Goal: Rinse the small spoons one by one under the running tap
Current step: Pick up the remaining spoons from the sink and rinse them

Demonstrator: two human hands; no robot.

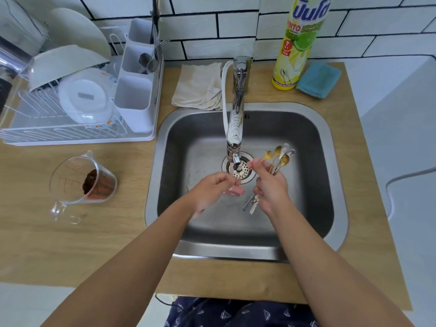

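rinsing spoons at the tap
right hand fingers curl round the bunch; left hand fingers look curled, blurred; feed one spoon into the stream.

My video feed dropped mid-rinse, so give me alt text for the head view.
Over a steel sink, the right hand grips a bunch of small spoons beside the tap, bowls pointing away. The left hand is under the spout, fingers curled; blur hides whether it holds anything.
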